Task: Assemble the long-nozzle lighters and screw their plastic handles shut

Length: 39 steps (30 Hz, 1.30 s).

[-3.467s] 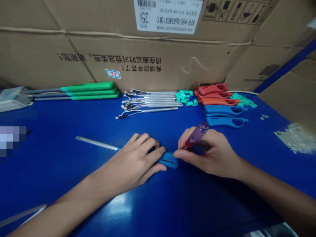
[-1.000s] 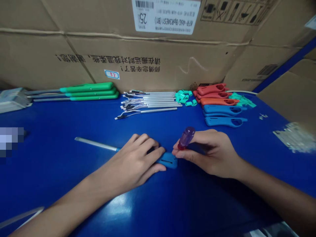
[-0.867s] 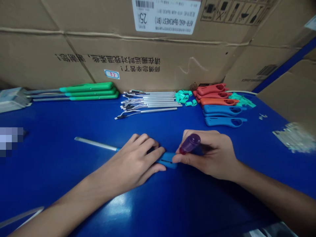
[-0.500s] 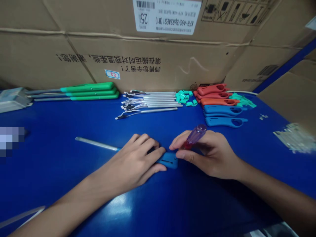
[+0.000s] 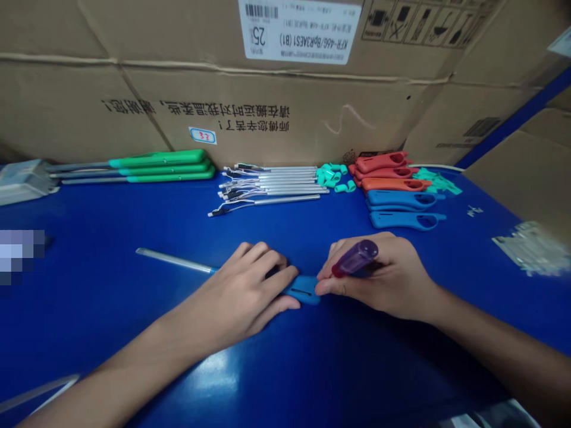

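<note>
My left hand (image 5: 256,288) is closed over a long-nosed lighter and presses it to the blue table. The lighter's blue handle end (image 5: 303,289), with a dark slot, sticks out past my fingers, and its silver tube (image 5: 176,259) extends to the left. My right hand (image 5: 379,273) grips a screwdriver (image 5: 357,257) with a see-through purple and red handle. The screwdriver leans, its handle up to the right, and its tip is hidden behind my fingers. My right fingertips are at the right end of the blue handle.
Green lighters (image 5: 169,167) lie at the back left. Silver tubes with wires (image 5: 285,181) and teal sleeves (image 5: 332,175) lie at the back middle. Red casings (image 5: 383,161) and blue casings (image 5: 405,220) are right of them. Small clear parts (image 5: 533,249) lie far right. A cardboard box (image 5: 312,113) stands behind.
My right hand has shifted slightly and its fingers have closed in around the screwdriver, whose handle now leans further right. My left hand and the lighter stay in place.
</note>
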{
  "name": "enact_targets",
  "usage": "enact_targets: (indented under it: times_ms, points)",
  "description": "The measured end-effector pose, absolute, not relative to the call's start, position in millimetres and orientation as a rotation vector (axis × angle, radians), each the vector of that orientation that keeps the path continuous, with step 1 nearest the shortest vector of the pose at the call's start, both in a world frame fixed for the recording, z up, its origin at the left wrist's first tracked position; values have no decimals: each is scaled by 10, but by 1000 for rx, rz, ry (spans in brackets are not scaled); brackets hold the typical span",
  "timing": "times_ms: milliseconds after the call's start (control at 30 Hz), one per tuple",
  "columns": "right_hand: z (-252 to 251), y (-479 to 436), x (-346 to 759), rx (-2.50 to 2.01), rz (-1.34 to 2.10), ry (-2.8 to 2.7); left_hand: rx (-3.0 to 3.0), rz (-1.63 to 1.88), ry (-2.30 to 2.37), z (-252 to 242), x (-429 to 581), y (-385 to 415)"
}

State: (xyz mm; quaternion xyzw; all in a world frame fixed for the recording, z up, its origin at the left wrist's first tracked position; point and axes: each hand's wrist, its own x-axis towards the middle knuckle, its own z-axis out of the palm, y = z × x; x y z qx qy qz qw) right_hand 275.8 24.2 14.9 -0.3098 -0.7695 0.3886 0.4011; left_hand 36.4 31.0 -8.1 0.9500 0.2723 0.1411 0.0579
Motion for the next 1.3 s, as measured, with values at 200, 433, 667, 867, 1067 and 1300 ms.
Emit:
enact_targets:
  times_ms: [200, 433, 667, 867, 1067, 1300]
  points:
    - [95, 223, 2709, -822, 845, -1940, 2869, 440, 825, -63, 372, 300]
    - [241, 224, 2768, -884, 1274, -1937, 2860, 439, 823, -64, 371, 307]
    - [250, 256, 2799, -804, 1268, -1976, 2868, 438, 824, -55, 363, 289]
    - [176, 221, 2723, -902, 971, -1955, 2867, 416, 823, -50, 368, 297]
    - [136, 215, 2693, -948, 904, -1960, 2867, 412, 834, -58, 366, 300]
    - [208, 217, 2747, -898, 1144, -1983, 2876, 435, 816, -63, 365, 297]
